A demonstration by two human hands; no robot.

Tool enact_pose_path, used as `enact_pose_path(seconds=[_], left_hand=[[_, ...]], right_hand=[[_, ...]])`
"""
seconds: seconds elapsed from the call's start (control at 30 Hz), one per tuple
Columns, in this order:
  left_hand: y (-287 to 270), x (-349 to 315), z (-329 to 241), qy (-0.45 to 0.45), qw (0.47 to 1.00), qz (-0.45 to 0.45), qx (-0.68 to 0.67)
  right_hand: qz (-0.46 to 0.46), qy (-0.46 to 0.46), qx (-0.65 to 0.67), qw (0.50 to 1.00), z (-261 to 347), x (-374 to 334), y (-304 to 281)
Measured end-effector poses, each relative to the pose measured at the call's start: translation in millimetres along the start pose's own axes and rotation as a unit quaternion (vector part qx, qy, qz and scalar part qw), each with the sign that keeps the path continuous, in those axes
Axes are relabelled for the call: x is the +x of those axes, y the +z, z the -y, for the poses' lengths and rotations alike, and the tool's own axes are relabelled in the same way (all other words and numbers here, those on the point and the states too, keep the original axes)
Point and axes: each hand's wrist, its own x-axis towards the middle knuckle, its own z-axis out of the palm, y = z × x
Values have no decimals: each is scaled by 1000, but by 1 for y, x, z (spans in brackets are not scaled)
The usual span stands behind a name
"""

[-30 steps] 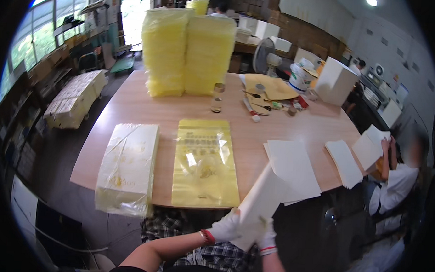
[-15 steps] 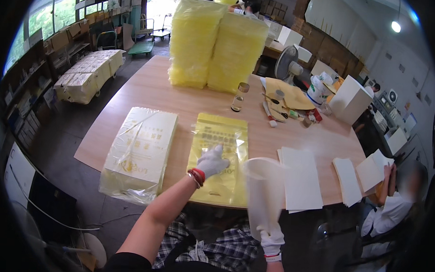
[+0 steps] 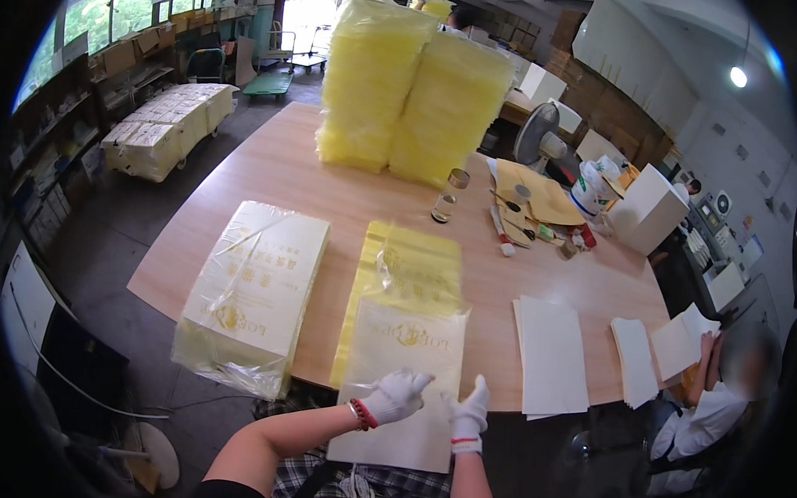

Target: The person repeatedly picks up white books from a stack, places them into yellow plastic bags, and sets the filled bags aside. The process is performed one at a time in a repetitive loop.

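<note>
A white paper sheet or thin stack point(image 3: 393, 444) lies partly inside a clear-yellow printed plastic bag point(image 3: 420, 258), its near end overhanging the table edge towards me. Gold print on the bag shows over the white paper. My white-gloved left hand point(image 3: 399, 397) rests on the paper, fingers stretched to the right and apart. Beside the paper's right edge is my gloved right hand point(image 3: 469, 411), thumb raised away from the fingers, which touch the edge. To the left sits a pile of filled bags point(image 3: 255, 292), white paper showing through the film.
Tall stacks of yellow bags point(image 3: 373, 90) stand at the back. A glass jar point(image 3: 447, 198), scissors, a tube and brown envelopes point(image 3: 541, 191) lie farther right. White paper stacks point(image 3: 553, 355) line the right side, where a seated person point(image 3: 705, 391) handles sheets.
My right hand has brought the white paper from the right onto the bag, and the paper is now partly inside it. My left hand has drawn back towards me onto the paper.
</note>
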Motion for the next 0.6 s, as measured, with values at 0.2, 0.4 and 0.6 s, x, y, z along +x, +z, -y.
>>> enact_pose_path(seconds=[0.2, 0.4, 0.6], left_hand=[[-2, -40, 86, 37, 977, -198, 65], [-11, -66, 90, -320, 897, -210, -221], [-16, -130, 46, -343, 915, -115, -177]], right_hand=[[286, 122, -50, 949, 0, 40, 43], [445, 151, -117, 875, 13, 34, 6], [409, 62, 36, 910, -2, -44, -34]])
